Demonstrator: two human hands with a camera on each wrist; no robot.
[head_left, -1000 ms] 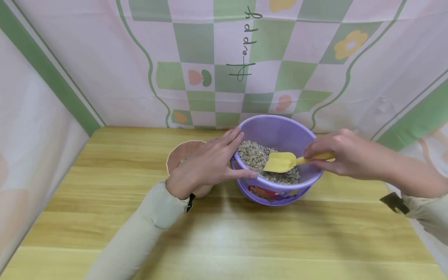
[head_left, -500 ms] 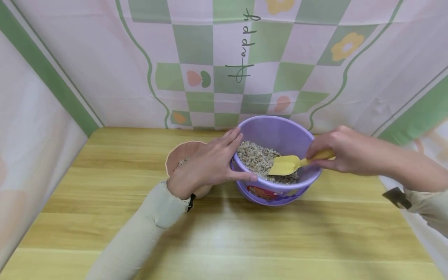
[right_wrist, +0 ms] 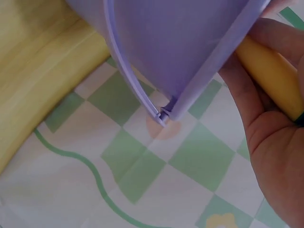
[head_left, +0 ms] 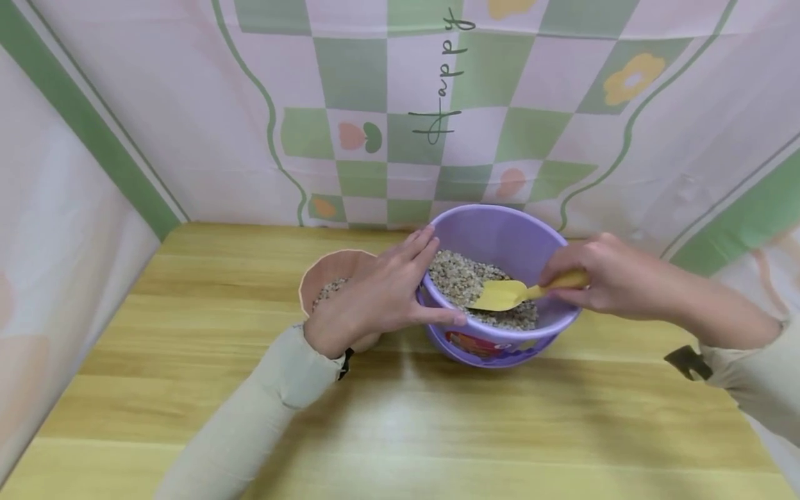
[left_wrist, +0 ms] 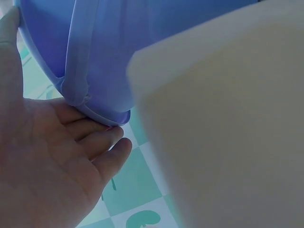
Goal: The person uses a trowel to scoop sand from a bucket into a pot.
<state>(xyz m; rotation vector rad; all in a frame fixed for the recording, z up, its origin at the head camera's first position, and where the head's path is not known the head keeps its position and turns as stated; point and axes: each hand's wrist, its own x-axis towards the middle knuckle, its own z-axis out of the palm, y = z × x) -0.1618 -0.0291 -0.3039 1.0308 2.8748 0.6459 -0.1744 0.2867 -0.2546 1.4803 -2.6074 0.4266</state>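
A purple bucket (head_left: 500,236) stands tilted in the head view with pebbly gravel (head_left: 459,274) inside. My left hand (head_left: 375,292) rests against its left rim, thumb along the front and the other fingers stretched toward the back. In the left wrist view the fingers touch the bucket's edge by the purple handle (left_wrist: 78,57). My right hand (head_left: 612,274) grips the handle of a yellow toy shovel (head_left: 500,295), whose blade lies low over the gravel. In the right wrist view its yellow handle (right_wrist: 270,71) shows between thumb and fingers, beside the bucket rim.
A pinkish, scalloped pot (head_left: 331,267) holding some gravel stands left of the bucket, partly hidden by my left hand. Both stand on a wooden table (head_left: 400,430). A checked cloth backdrop (head_left: 350,76) rises right behind the bucket.
The shovel blade dips toward the right over the gravel, then shifts back left inside the bucket. My right hand moves with it. My left hand stays at the rim.
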